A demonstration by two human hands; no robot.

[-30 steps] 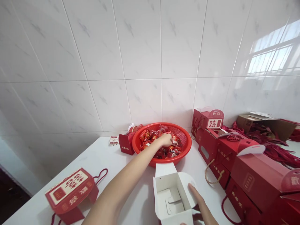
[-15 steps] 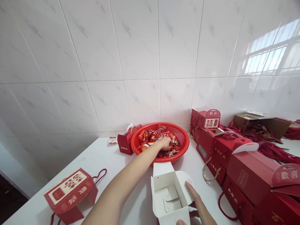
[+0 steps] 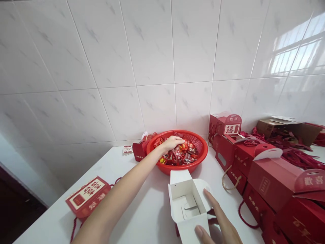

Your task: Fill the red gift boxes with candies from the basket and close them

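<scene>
My left hand (image 3: 174, 143) reaches into a red plastic basket (image 3: 202, 156) heaped with wrapped candies (image 3: 177, 156). Its fingers are closed at a bright red-and-gold wrapped candy (image 3: 183, 146), partly hiding it. Just in front of the basket stands an open gift box (image 3: 189, 227), white inside, with its flaps spread out. Only folded bottom tabs show within it. My right hand (image 3: 218, 220) grips this box at its right side, thumb on the near flap and a finger along the right flap.
Red gift boxes (image 3: 269, 176) with rope handles line the right side. Another red box (image 3: 88, 196) sits at the left, partly behind my forearm. A small red box (image 3: 139, 151) stands beside the basket. At the far right is a brown carton (image 3: 302, 130) with dark red material.
My left hand has lifted slightly and shifted left among the candies, and a red-and-gold candy now shows at its fingertips. The view has shifted a little; my right hand stays on the box.
</scene>
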